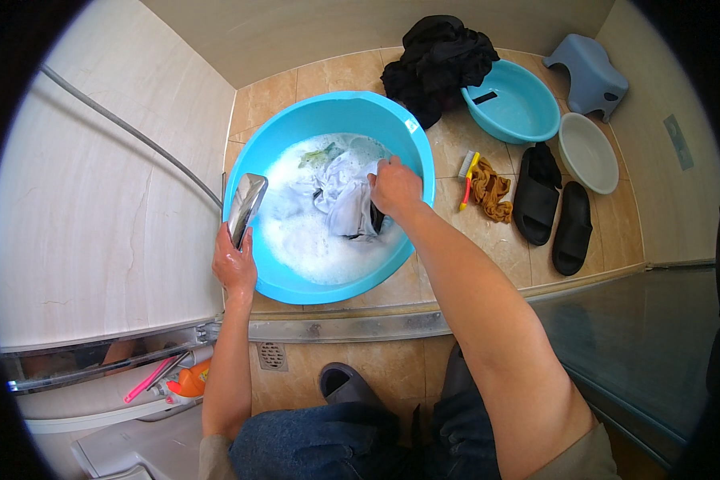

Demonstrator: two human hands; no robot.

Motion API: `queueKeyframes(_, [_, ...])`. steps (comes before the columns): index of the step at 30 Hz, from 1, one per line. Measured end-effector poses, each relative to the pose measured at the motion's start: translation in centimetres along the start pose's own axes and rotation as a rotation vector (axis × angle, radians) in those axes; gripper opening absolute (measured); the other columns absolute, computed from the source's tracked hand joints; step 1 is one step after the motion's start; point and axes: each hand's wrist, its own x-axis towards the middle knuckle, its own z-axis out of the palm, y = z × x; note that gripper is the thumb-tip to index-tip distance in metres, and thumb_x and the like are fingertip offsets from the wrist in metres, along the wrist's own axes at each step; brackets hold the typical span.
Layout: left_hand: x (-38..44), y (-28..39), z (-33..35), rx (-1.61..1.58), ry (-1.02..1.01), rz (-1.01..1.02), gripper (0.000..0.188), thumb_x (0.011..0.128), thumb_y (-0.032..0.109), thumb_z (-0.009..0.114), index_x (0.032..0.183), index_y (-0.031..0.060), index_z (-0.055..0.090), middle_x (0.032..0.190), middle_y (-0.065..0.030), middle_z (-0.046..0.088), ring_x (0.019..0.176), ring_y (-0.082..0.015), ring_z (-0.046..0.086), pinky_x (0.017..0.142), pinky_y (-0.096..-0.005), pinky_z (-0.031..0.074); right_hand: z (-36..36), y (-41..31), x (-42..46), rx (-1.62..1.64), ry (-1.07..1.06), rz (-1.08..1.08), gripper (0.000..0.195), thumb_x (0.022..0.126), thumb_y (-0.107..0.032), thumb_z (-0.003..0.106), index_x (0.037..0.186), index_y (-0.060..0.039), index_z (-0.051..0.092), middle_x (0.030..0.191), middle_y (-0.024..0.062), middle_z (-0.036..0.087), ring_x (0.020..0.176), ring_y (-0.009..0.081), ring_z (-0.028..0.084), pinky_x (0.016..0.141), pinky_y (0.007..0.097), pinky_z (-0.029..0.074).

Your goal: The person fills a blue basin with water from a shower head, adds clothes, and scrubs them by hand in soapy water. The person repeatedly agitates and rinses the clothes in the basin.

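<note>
A large blue plastic basin (330, 294) holds foamy, soapy water (297, 252). In the suds lies a wet white garment (345, 201) with dark parts, and a greenish piece of cloth (317, 157) shows behind it. My right hand (396, 187) grips the garment's right side; the fingertips are partly hidden. At the basin's left rim, my left hand (235, 259) is closed around a chrome hand shower (248, 207), tilted over the water. Whether water runs from it cannot be seen.
Black clothes (444, 57) are heaped against a smaller blue basin (519, 108). A grey stool (594, 75), pale bowl (589, 153), black slippers (536, 204), brown cloth (489, 189) and scrub brush (467, 177) occupy the right. A metal door sill (348, 329) crosses before my feet; a hose (132, 135) hangs left.
</note>
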Motion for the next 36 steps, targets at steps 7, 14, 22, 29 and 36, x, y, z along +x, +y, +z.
queueKeyframes(7, [-0.07, -0.36, 0.14, -0.014, 0.001, -0.003, 0.049, 0.093, 0.031, 0.069, 0.128, 0.0006, 0.055, 0.114, -0.0222, 0.067, 0.099, -0.0426, 0.065, 0.082, -0.0486, 0.052, -0.71, -0.43, -0.08, -0.069, -0.146, 0.038, 0.033, 0.094, -0.032, 0.062, 0.114, -0.0059, 0.064, 0.124, 0.0148, 0.058, 0.111, 0.0346, 0.061, 0.089, 0.0455, 0.054])
queueKeyframes(14, [-0.02, 0.00, -0.01, -0.026, -0.019, 0.003, 0.048, 0.093, 0.030, 0.069, 0.127, 0.0005, 0.054, 0.113, -0.0213, 0.067, 0.099, -0.0418, 0.065, 0.081, -0.0485, 0.052, -0.69, -0.29, 0.09, -0.069, -0.151, 0.042, 0.033, 0.094, -0.032, 0.063, 0.114, -0.0058, 0.064, 0.124, 0.0147, 0.058, 0.112, 0.0347, 0.061, 0.089, 0.0449, 0.054])
queueKeyframes(22, [-0.03, 0.11, -0.10, 0.000, -0.001, 0.020, 0.047, 0.092, 0.030, 0.070, 0.127, 0.0009, 0.055, 0.112, -0.0208, 0.067, 0.097, -0.0418, 0.066, 0.080, -0.0488, 0.052, -0.50, -0.21, 0.03, -0.080, -0.160, 0.031, 0.030, 0.093, -0.029, 0.063, 0.112, -0.0058, 0.065, 0.125, 0.0150, 0.058, 0.112, 0.0348, 0.061, 0.089, 0.0446, 0.054])
queueKeyframes(29, [-0.04, -0.15, 0.08, -0.004, 0.003, 0.022, 0.046, 0.092, 0.029, 0.070, 0.126, 0.0023, 0.055, 0.111, -0.0206, 0.067, 0.097, -0.0418, 0.066, 0.080, -0.0489, 0.052, -0.37, -0.12, -0.01, -0.077, -0.154, 0.020, 0.028, 0.091, -0.026, 0.064, 0.111, -0.0063, 0.066, 0.125, 0.0149, 0.059, 0.113, 0.0348, 0.061, 0.090, 0.0447, 0.054])
queueKeyframes(36, [0.07, 0.18, -0.17, -0.006, -0.014, 0.009, 0.044, 0.092, 0.028, 0.070, 0.126, 0.0050, 0.055, 0.110, -0.0197, 0.067, 0.095, -0.0412, 0.066, 0.078, -0.0492, 0.051, -0.13, 0.25, -0.05, -0.113, -0.136, -0.032, 0.031, 0.096, -0.030, 0.059, 0.109, -0.0029, 0.065, 0.121, 0.0196, 0.058, 0.105, 0.0384, 0.064, 0.086, 0.0488, 0.055])
